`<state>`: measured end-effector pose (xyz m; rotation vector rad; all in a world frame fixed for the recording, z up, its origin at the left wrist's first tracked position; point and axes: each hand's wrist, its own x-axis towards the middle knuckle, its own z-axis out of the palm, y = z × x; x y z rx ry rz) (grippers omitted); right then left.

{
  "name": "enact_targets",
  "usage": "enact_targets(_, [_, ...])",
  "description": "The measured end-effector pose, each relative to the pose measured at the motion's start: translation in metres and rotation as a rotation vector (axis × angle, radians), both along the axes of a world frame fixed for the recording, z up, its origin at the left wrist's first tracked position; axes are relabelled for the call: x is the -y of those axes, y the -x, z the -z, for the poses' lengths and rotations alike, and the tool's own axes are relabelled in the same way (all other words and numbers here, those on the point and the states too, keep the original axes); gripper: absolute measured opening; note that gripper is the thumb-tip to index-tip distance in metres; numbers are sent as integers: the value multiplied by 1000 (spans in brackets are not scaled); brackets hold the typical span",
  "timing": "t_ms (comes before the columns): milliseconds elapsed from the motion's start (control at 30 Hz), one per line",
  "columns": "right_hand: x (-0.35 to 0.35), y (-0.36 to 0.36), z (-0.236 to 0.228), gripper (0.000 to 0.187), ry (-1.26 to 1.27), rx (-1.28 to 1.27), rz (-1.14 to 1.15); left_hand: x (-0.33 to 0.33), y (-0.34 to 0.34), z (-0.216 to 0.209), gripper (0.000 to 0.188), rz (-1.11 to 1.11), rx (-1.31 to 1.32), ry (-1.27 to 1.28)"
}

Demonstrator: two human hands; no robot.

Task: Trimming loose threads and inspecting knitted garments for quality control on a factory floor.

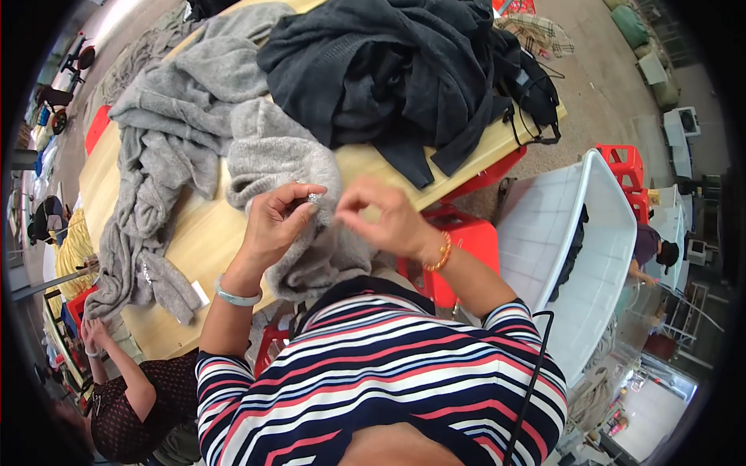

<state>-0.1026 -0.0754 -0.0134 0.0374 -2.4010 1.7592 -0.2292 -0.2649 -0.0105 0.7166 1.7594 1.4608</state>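
A fuzzy light-grey knit garment (pixel 284 147) lies over the near edge of the wooden table (pixel 221 233) and hangs down in front of me. With thumb and forefinger pinched, my left hand (pixel 276 221) grips its edge at a small shiny trim (pixel 313 199). My right hand (pixel 388 217) is held up just to the right, slightly blurred, its fingertips pressed together. Anything between them is too small to make out. More grey knitwear (pixel 175 116), with a glittering strip on one piece, spreads over the table's left side.
Dark knit garments (pixel 381 70) are heaped at the table's far side. Red plastic stools (pixel 470 248) stand under and beside the table. A large white tub (pixel 575 225) with dark cloth inside is at right. A co-worker's hands (pixel 95 334) hold grey knitwear at lower left.
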Motion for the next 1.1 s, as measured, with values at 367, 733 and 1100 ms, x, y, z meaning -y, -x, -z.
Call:
enact_targets(367, [-3,28,11,22,44,-110,-225,12,-5,4,78,71,202,-151])
enact_targets(733, [14,48,7,17,-157,-350,-307,30,4,-6,81,49,83,-174])
enact_targets(1100, [16,53,4,22,-303,-339,-381,34,4,3,74,48,127,-207])
